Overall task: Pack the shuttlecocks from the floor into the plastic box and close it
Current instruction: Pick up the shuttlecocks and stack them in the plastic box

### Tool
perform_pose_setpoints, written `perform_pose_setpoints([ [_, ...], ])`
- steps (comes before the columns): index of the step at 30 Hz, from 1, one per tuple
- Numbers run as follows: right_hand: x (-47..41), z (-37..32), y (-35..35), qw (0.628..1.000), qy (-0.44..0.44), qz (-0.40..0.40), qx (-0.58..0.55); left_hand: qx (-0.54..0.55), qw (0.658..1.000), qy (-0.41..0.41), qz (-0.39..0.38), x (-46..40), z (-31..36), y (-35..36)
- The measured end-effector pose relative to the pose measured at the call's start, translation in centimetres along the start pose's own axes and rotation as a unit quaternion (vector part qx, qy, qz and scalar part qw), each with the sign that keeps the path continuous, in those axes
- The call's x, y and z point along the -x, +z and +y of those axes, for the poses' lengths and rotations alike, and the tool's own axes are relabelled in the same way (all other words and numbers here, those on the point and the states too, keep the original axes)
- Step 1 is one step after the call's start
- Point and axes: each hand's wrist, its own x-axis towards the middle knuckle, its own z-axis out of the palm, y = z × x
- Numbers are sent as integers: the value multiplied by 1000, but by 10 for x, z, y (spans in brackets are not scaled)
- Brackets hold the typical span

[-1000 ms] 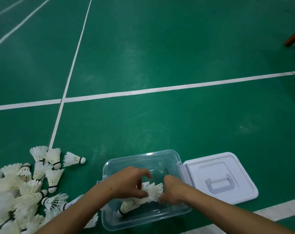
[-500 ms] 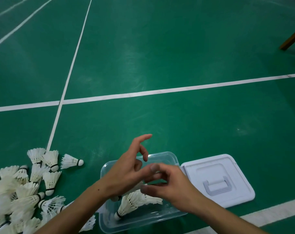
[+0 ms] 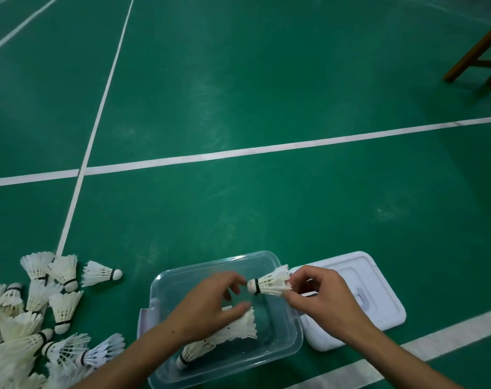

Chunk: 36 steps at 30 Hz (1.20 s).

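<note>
Shuttlecock, white-feathered, black-banded, pinched by right hand; left hand spread.

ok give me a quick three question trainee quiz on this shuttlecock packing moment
1. True or false: the white square plastic lid is on the clear plastic box.
2. Which hand pinches the single white feather shuttlecock over the box: A left hand, B right hand?
3. Fill in: the loose pile of white shuttlecocks lies on the floor to the box's ____.

Key: 1 false, it lies on the green floor right of the box; 2 B; 3 left.
</note>
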Motion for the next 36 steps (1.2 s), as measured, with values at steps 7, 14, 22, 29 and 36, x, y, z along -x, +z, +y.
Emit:
perform_pose_setpoints([
  [7,12,-3,12,998,0,6,69,-234,960,-36,-150,-15,-22,54],
  [14,14,0,19,994,7,12,110,-96,989,-48,-102,-13,-29,36],
  [22,10,-4,44,984,-16,-38,174,-22,995,-23,-98,7,-27,7],
  [29,3,8,64,987,42,-108,111,-11,995,-2,-98,18,-21,8],
  [36,1,11,67,983,74,-116,118,-51,996,-3,-75,13,-20,16],
])
